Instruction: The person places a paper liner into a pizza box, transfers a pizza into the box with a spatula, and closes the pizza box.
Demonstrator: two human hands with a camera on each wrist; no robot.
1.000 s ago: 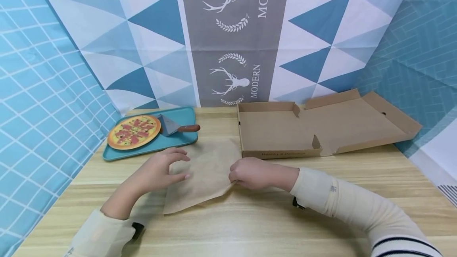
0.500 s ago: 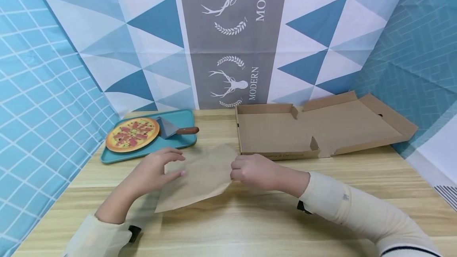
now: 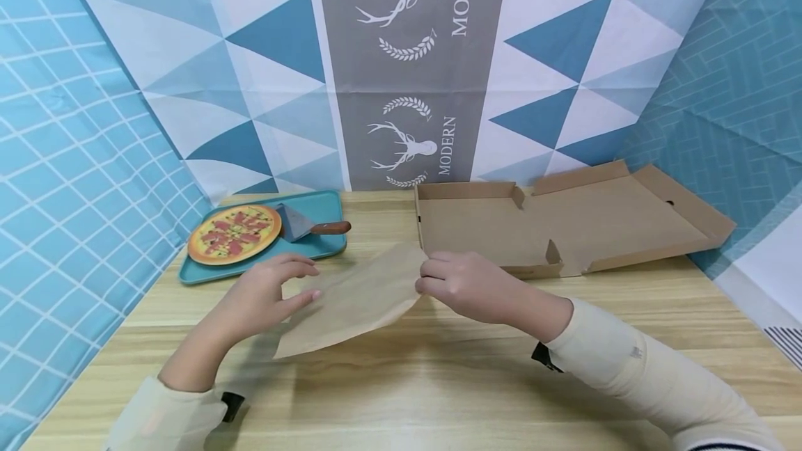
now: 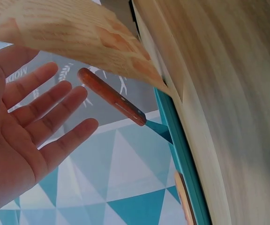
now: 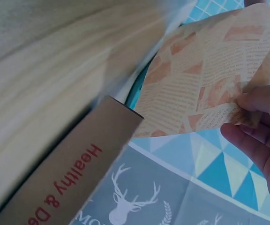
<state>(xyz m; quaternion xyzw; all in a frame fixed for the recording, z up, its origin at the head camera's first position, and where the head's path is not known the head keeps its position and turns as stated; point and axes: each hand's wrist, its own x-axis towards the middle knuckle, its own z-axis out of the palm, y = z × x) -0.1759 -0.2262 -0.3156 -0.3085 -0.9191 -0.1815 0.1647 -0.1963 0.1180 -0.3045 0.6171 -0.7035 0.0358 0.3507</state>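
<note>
A thin brown sheet of greaseproof paper (image 3: 360,298) is raised off the table at a slant in the head view. Its underside carries newspaper-style print, plain in the right wrist view. My right hand (image 3: 473,287) pinches the right edge of the sheet between thumb and fingers (image 5: 247,143). At the sheet's left edge is my left hand (image 3: 266,294), its fingers (image 4: 69,140) spread and straight. The thumb tip overlaps the paper's edge in the left wrist view.
Back left, a teal tray (image 3: 322,204) bears a pizza (image 3: 234,234) and a pizza server (image 3: 307,225) with a wooden handle. An unfolded cardboard pizza box (image 3: 482,228) lies back right, its lid (image 3: 626,218) spread to the right. Patterned cloth walls stand behind.
My right hand has risen and moved right, lifting its side of the paper. My left hand has shifted slightly left, and the sheet now tilts up from the table.
</note>
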